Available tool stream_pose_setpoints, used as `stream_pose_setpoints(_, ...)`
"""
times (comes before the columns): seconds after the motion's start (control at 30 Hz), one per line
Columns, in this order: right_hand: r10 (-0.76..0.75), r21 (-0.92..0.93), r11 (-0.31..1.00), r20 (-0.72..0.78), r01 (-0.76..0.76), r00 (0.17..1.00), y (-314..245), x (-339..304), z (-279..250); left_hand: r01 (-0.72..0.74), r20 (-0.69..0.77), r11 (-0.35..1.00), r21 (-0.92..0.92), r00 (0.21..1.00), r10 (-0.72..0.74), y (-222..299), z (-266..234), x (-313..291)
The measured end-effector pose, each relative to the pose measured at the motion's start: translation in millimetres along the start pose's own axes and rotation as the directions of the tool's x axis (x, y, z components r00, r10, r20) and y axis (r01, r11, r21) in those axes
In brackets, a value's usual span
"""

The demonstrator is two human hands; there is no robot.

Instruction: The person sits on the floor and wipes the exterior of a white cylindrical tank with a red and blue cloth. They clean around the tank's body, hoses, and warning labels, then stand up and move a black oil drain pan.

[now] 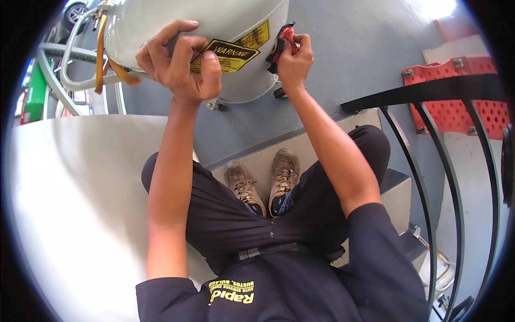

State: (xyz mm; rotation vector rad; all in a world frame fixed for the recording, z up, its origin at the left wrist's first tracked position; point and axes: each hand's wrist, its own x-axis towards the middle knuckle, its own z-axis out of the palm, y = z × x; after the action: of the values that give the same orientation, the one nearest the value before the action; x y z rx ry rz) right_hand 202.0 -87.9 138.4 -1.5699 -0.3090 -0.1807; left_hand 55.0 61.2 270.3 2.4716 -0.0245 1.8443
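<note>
A big, rounded, light grey metal tank (236, 88) stands in front of me, with a yellow-and-black warning label (233, 58) on its side. My left hand (185, 67) rests at the label's left end, fingers spread and bent, the thumb over its edge. A second yellow-and-black label (256, 36) shows partly behind the first. In my closed right hand (296, 61) is a small red-and-black hand tool (282, 45), held by the tank's right side. Whether the tool touches the tank I cannot tell.
I sit on tiled steps (394, 206) with a black curved railing (429, 94) to my right. A white wall top (80, 188) is on my left. Beyond the railing lies a red perforated panel (450, 96). A brown strap (101, 59) hangs by the tank's pipe.
</note>
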Motion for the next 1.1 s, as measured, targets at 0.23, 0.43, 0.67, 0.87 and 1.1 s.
stream_pose_setpoints(0.23, -0.233, 0.344, 0.901, -0.131, 0.265, 0.964, -25.6, 60.2, 21.5, -0.033, -0.013, 0.999, -0.02, 0.999, 0.033, -0.6, 6.9, 3.6)
stream_pose_setpoints(0.43, -0.008, 0.245, 0.97, 0.004, 0.007, 1.0, -47.6, 50.7, 16.1, -0.028, -0.03, 0.999, -0.016, 0.999, 0.028, -3.0, 4.4, -0.2)
stream_pose_setpoints(0.67, 0.221, 0.208, 0.952, 0.045, -0.225, 0.974, -36.0, 62.2, 18.3, -0.005, 0.078, 0.996, -0.09, 0.997, 0.012, -1.9, -11.9, 9.9)
stream_pose_setpoints(0.87, 0.026, 0.616, 0.767, 0.249, -0.179, 0.968, -30.1, 160.5, -99.1, 0.439, 0.762, 0.898, 0.025, 0.574, -0.301, 135.2, -92.2, 100.2)
stream_pose_setpoints(1.1, -0.414, 0.855, 0.337, 0.51, -0.394, 0.754, -103.0, 152.7, -140.4, 0.587, 0.854, 0.744, -0.32, 0.518, -0.042, 255.4, -146.6, 102.3)
